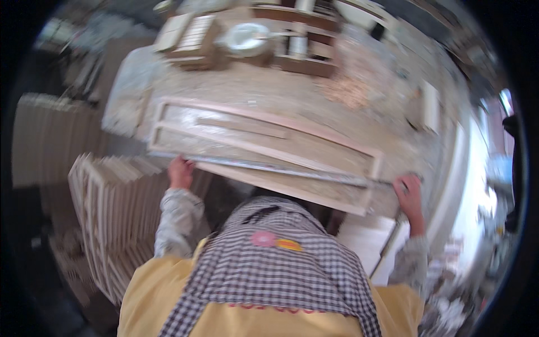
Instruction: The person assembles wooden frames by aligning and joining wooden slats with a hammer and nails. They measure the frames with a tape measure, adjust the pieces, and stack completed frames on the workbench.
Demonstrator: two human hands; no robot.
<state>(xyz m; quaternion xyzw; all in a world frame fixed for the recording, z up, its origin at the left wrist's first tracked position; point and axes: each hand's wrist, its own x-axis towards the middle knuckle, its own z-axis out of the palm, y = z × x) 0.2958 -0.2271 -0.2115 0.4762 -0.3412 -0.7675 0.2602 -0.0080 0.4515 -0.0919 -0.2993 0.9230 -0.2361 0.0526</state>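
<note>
A long, thin grey metal bar point(264, 164) lies slantwise across a light wooden frame point(269, 121) on the worktable. My left hand point(180, 173) is closed on the bar near its left end, at the frame's near edge. At the other end, a thin dark piece runs from the bar to my right hand point(409, 194), whose fingers are curled around it just past the frame's right side. Motion blur hides the exact finger contact there. The frame is a long rectangle with a lengthwise inner rail; a loose wooden strip point(247, 128) lies inside its outline.
Stacked wooden frames point(120, 191) stand at my left. Along the table's far side are a white bowl point(246, 38), wooden blocks point(191, 39), a brown divided box point(306, 64) and a plastic bag point(359, 73) by pinkish wood bits. A pale roll-like piece point(430, 106) lies at the right.
</note>
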